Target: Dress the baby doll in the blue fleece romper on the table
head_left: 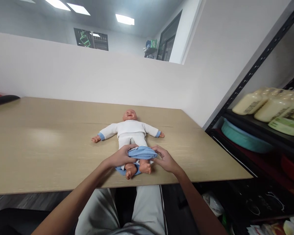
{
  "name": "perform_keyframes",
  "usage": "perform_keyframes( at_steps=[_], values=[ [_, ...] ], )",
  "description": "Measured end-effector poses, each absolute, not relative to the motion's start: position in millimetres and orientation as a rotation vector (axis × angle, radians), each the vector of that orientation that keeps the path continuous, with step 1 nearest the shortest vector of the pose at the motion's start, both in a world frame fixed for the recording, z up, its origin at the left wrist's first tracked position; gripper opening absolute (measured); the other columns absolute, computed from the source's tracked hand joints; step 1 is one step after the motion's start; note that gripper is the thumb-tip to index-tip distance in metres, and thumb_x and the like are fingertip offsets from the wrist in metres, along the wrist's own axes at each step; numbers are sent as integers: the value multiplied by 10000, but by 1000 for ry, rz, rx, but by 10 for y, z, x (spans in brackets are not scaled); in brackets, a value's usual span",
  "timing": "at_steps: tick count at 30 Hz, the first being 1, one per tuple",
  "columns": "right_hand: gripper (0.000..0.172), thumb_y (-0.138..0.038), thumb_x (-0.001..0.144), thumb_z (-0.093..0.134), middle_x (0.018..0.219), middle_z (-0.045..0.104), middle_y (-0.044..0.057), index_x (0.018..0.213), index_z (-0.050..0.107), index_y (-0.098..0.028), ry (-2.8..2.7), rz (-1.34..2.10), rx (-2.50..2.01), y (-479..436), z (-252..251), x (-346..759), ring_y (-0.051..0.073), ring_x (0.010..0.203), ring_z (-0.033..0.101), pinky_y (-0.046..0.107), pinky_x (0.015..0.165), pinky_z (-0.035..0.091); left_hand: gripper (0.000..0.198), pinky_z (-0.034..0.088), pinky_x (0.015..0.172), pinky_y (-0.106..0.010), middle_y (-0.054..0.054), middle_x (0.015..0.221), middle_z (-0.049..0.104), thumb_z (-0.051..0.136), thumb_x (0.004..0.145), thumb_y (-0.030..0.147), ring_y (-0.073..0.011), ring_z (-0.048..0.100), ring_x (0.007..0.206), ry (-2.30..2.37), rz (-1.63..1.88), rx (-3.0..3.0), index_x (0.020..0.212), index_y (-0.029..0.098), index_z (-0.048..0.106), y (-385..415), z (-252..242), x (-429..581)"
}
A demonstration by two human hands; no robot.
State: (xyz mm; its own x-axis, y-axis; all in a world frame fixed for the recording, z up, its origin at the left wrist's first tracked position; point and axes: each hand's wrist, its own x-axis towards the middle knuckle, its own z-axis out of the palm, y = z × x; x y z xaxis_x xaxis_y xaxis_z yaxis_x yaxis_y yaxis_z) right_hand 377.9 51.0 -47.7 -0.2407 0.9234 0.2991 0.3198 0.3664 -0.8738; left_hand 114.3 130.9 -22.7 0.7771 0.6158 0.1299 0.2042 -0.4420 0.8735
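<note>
A baby doll (129, 129) in a white top with blue cuffs lies on its back on the wooden table (51, 143), head away from me. A light blue cloth (142, 152) is bunched over its hips and thighs, with more blue showing under its bare feet. My left hand (120, 157) grips the cloth's left edge at the doll's hip, fingers curled. My right hand (164, 159) pinches the cloth's right edge on the other side.
A black metal shelf (257, 62) stands at the right, holding pale plastic bottles (267, 104), a teal basin (242, 138) and a red item below. A white partition wall runs behind the table. A dark and red object (1, 98) lies at the far left edge.
</note>
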Motion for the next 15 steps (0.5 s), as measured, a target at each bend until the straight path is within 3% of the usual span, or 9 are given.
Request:
perform_keyframes(
  at_steps=[2, 5, 10, 12, 15],
  values=[
    [315, -420, 851, 815, 1042, 697, 40, 1053, 703, -205, -1745, 1073, -1084, 627, -464, 3834, 233, 1018, 646, 367, 955, 504, 222, 513, 855, -337, -30, 991, 688, 696, 812, 283, -245, 640, 928, 592, 515, 2034, 1016, 196, 683, 1335, -196, 1150],
    [443, -451, 692, 934, 899, 672, -10, 962, 687, -202, -1669, 1283, -1102, 861, -510, 3897, 195, 857, 617, 316, 816, 508, 288, 516, 842, -352, -33, 974, 688, 724, 862, 446, -253, 639, 920, 572, 466, 2032, 1005, 199, 694, 1379, -144, 1176],
    [766, -459, 442, 1040, 999, 723, 7, 1089, 717, -207, -1602, 1462, -1042, 1207, -599, 3913, 216, 933, 647, 327, 855, 517, 374, 513, 915, -366, -33, 1019, 711, 792, 829, 496, -273, 660, 989, 594, 451, 1957, 1040, 200, 704, 1400, -79, 1198],
    [857, -530, 412, 1039, 1059, 730, 29, 1134, 718, -199, -1547, 1546, -982, 1264, -624, 3904, 228, 987, 656, 334, 897, 510, 425, 510, 953, -377, -43, 1070, 715, 797, 832, 518, -284, 663, 1029, 631, 491, 1944, 1097, 201, 698, 1381, -69, 1188],
    [816, -697, 488, 964, 991, 719, 42, 1077, 714, -192, -1410, 1553, -939, 1278, -690, 3906, 228, 925, 657, 332, 833, 515, 413, 507, 997, -397, -52, 1094, 715, 759, 872, 542, -296, 663, 1062, 625, 506, 1946, 1096, 200, 695, 1352, -81, 1177]
  ],
)
